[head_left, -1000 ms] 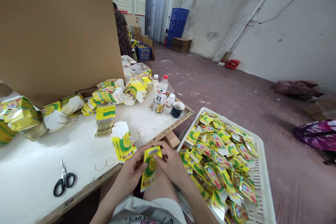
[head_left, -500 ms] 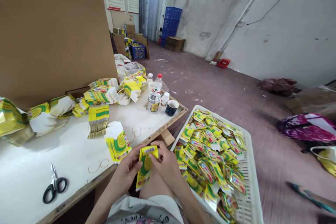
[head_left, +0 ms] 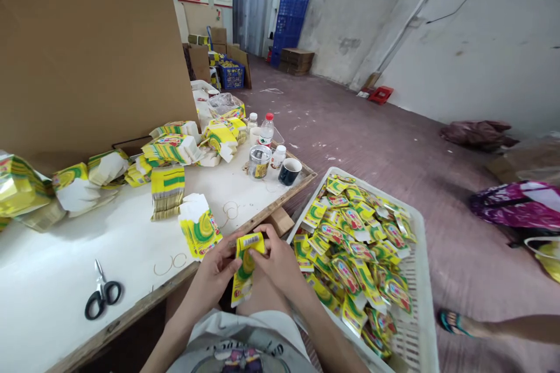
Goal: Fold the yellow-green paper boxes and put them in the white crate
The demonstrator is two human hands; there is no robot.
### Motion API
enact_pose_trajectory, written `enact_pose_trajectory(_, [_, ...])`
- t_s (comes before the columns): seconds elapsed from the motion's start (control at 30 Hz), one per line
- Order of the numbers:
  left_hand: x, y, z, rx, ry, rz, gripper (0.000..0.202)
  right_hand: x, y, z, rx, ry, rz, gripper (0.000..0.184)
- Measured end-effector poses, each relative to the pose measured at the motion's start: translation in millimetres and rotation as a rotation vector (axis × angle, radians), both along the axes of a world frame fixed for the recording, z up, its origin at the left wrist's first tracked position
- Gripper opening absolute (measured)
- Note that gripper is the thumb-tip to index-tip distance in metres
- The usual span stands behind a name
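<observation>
In front of my lap I hold a yellow and green printed packet (head_left: 243, 273) with a barcode at its top. My left hand (head_left: 214, 274) grips its left edge, thumb on the front. My right hand (head_left: 280, 265) is closed on its upper right side, with the thumb pressed near the barcode. A fan of flat printed cards (head_left: 200, 230) lies on the table (head_left: 144, 239) just beyond my left hand. Right of my right hand, a white plastic basket (head_left: 422, 268) holds many yellow packets (head_left: 352, 265). Whether anything is inside the held packet is hidden.
Black-handled scissors (head_left: 102, 291) lie at the table's front left. Bundled cards (head_left: 168, 192) line a large cardboard sheet (head_left: 96, 52). A dark mug (head_left: 289, 172), a tin (head_left: 259, 162) and bottles stand at the table corner. Another person's sandalled foot (head_left: 457, 323) is right of the basket.
My view has tilted down and shifted slightly. Both hands keep hold of the packet with little movement. The other person's foot has come closer to the basket.
</observation>
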State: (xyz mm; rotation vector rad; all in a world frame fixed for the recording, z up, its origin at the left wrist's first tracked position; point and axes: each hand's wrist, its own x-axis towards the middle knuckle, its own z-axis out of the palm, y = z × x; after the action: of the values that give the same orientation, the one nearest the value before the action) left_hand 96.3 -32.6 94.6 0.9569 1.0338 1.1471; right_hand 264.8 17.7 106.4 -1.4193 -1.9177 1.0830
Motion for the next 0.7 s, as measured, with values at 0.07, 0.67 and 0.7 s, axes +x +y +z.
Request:
enact_pose_trajectory(0.07, [0.1, 0.4, 1.3, -0.005, -0.012, 0.022, 0.056, -0.3, 0.6, -0.3, -0.037, 0.061, 0.03, 0.032])
enact_pose_trajectory(0.67, [-5.6, 0.4, 12.2, 0.01, -0.046, 0.055, 0.049, -0.3, 3.9, 8.7, -0.029, 0.235, 0.126, 0.036])
enact_pose_trajectory(0.7, [-6.5, 0.9, 12.4, 0.01, -0.061, 0.049, 0.049, 1.4, 5.3, 8.4, -0.045, 0.309, 0.137, 0.034])
